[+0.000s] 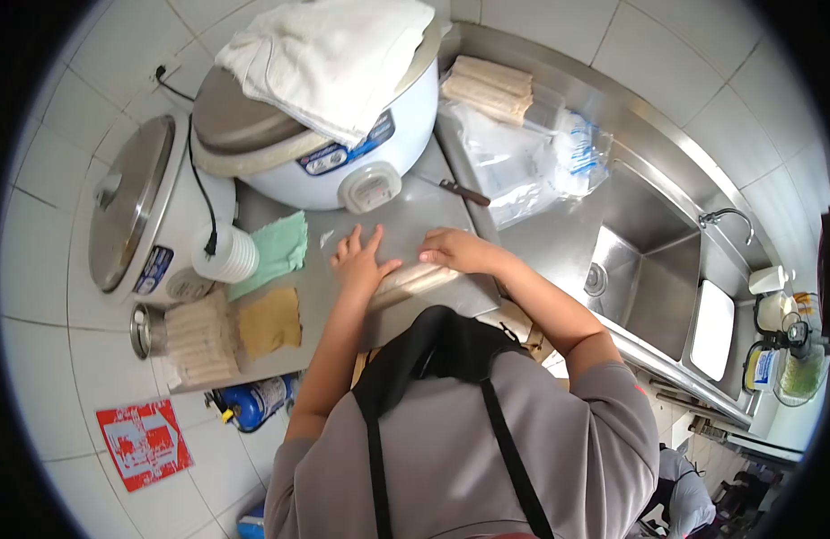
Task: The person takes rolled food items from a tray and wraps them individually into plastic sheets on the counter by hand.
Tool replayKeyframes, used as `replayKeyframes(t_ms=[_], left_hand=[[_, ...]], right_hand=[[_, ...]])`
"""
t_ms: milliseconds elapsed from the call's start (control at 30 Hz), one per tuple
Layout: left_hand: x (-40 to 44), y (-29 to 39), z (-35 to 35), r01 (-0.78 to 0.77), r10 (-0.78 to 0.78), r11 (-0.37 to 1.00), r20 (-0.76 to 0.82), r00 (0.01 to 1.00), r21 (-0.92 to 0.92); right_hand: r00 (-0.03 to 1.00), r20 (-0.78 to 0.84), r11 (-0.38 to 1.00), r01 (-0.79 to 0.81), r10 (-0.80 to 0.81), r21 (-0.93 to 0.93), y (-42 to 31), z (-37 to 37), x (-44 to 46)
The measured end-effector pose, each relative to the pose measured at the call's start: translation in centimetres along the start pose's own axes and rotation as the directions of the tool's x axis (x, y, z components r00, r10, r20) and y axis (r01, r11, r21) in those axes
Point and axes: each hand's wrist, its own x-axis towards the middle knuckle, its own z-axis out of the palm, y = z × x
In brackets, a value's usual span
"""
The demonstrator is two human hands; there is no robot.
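Note:
A long pale bundle, which looks like wooden sticks in clear plastic, lies on the steel counter close to my body. My left hand is open, fingers spread over the counter, with the thumb by the bundle's left end. Curled fingers of my right hand press together at the bundle's upper edge. What they pinch, if anything, is too small to tell. Beyond both hands, a knife with a brown handle rests on the counter.
Two large rice cookers stand at left, a white towel on one. Nearby are stacked white cups, a green cloth, a tan cloth and bagged sticks. Plastic bags lie at the back, beside a sink.

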Motion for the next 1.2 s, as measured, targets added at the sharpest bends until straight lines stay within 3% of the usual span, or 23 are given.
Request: replayKeyframes(t_ms=[100, 167, 233, 300, 400, 633, 767, 833, 867, 967, 1067, 1200], left_hand=[[0.2, -1.9, 0.6, 0.004, -0.008, 0.999, -0.085, 0.996, -0.051], [-0.1, -3.3, 0.9, 0.049, -0.059, 0.995, -0.122, 0.991, -0.083], [-0.8, -4.6, 0.9, 0.048, -0.093, 0.974, -0.196, 0.976, -0.22], [-1.7, -5.1, 0.9, 0.04, -0.121, 0.954, -0.26, 0.958, -0.298], [-3.5, -5.0, -0.2, 0.026, -0.15, 0.94, -0.343, 0.927, -0.341], [-5.8, -4.4, -1.6, 0.021, -0.186, 0.936, -0.447, 0.875, -0.35], [-6.5, -3.5, -3.7, 0.045, -0.223, 0.925, -0.443, 0.868, -0.377], [-6.8, -3.3, -4.2, 0.058, -0.216, 0.944, -0.475, 0.853, -0.325], [-7.0, -3.3, -4.3, 0.064, -0.21, 0.952, -0.489, 0.847, -0.299], [-7.7, -3.3, -4.2, 0.115, -0.273, 0.94, -0.504, 0.819, -0.322], [-8.4, -3.4, -4.1, 0.148, -0.341, 0.907, -0.481, 0.808, -0.394], [-8.8, -2.8, -5.1, 0.18, -0.35, 0.912, -0.473, 0.809, -0.367]], right_hand=[[0.918, -0.394, 0.997, 0.011, -0.038, -0.073, 1.9, -5.5, 0.2], [0.812, -0.539, 0.966, -0.257, 0.224, 0.015, 3.4, -10.4, 0.1], [0.736, -0.671, 0.956, -0.253, 0.091, -0.148, 7.8, -15.0, 0.3], [0.599, -0.782, 0.907, -0.405, 0.172, -0.111, 12.2, -18.6, 1.0], [0.536, -0.828, 0.778, -0.586, 0.163, -0.226, 16.7, -21.9, 2.7], [0.628, -0.751, 0.596, -0.688, 0.205, -0.413, 24.5, -25.1, 9.5], [0.641, -0.735, 0.61, -0.679, 0.22, -0.409, 28.6, -26.1, 13.8], [0.641, -0.707, 0.595, -0.704, 0.299, -0.387, 27.6, -26.2, 14.7], [0.608, -0.75, 0.588, -0.716, 0.26, -0.376, 27.3, -25.7, 15.2], [0.635, -0.709, 0.505, -0.74, 0.307, -0.444, 29.3, -25.4, 16.6], [0.621, -0.752, 0.459, -0.747, 0.222, -0.481, 29.0, -24.6, 16.7], [0.614, -0.755, 0.499, -0.741, 0.233, -0.449, 28.5, -24.3, 16.4]])
